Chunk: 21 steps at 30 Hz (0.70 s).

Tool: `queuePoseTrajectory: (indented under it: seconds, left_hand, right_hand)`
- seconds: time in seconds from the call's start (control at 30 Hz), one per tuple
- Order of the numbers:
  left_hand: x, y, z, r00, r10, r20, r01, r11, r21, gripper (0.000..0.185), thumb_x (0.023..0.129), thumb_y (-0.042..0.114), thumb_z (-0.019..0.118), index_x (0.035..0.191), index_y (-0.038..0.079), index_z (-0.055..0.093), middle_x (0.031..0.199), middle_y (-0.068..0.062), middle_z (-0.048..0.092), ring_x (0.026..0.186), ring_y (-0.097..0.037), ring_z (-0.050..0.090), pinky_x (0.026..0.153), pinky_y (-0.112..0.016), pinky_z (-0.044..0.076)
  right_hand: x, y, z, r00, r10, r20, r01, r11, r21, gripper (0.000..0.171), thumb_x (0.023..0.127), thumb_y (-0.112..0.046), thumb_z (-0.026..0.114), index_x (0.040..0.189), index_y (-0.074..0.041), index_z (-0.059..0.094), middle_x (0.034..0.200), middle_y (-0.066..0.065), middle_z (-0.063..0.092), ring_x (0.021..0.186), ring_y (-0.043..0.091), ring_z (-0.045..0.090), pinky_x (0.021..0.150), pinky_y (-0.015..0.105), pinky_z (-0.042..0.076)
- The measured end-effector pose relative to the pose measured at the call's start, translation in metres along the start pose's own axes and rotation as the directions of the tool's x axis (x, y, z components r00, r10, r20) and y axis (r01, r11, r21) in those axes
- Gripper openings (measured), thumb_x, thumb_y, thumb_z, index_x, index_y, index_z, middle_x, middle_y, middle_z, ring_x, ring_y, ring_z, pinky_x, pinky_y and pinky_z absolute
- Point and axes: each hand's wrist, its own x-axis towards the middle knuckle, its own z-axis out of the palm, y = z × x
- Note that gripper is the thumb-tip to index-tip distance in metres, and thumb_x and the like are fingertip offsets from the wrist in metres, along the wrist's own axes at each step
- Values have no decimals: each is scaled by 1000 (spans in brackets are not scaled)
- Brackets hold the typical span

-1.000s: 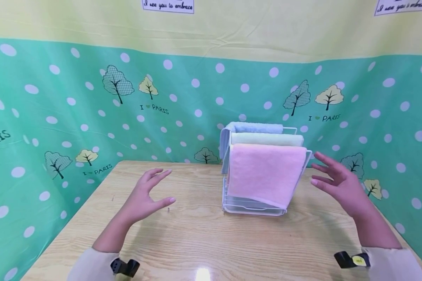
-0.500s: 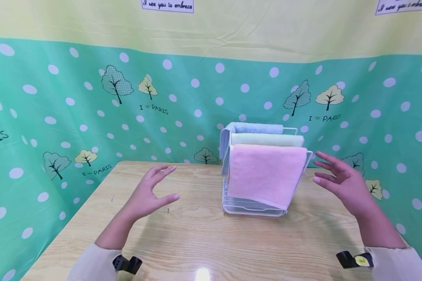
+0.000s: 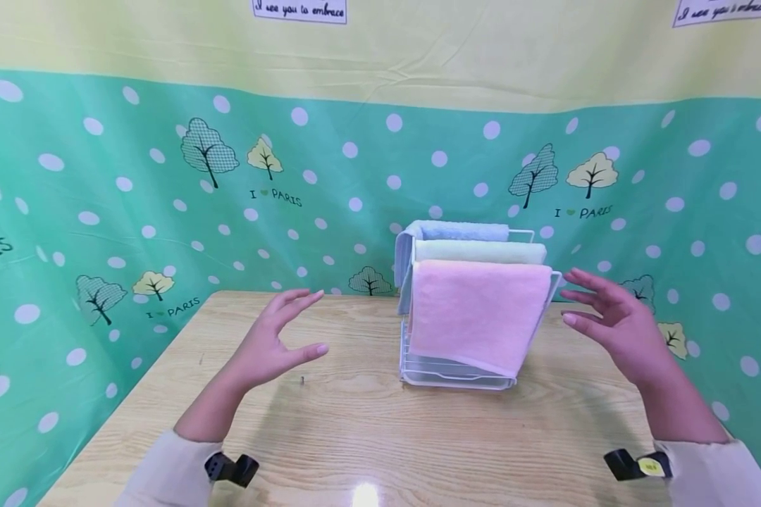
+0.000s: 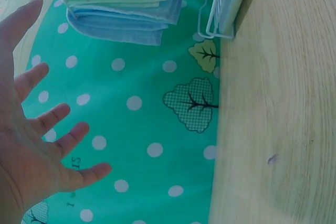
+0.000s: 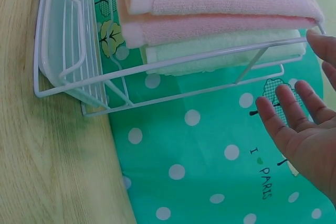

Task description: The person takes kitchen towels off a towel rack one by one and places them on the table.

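The left hand [image 3: 273,338] hovers over the wooden table [image 3: 355,436], fingers spread and relaxed, holding nothing, well apart from the white wire rack [image 3: 456,373] on its right. The pink towel [image 3: 475,313] hangs on the rack's front bar, between both hands. The right hand [image 3: 609,320], likewise released, floats just beside the rack's end. Probably best to close in evenly, grasping the towel's top edge at both corners.
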Motion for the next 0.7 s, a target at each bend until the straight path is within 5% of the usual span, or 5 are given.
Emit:
queuePoseTrajectory:
  seconds: [0.33,0.7]
  left_hand:
    - [9,10,-2,1000,25,5,-25,999,-27,75,79,33,81,145,22,49,148,-9,37,134,-37,35,99,-69,34]
    - [18,21,-4,999,50,11,-50,998,-26,75,79,35,81,145,27,48,148,-6,38,135,-35,35,101,-68,32]
  right_hand:
    - [3,-2,2,999,24,-26,-23,998,53,61,88,11,64,143,-7,48,134,-5,56,113,5,58,83,13,50]
    - [7,-2,9,999,-39,19,33,968,250,55,89,17,57,141,2,47,132,6,56,111,14,61,83,25,54]
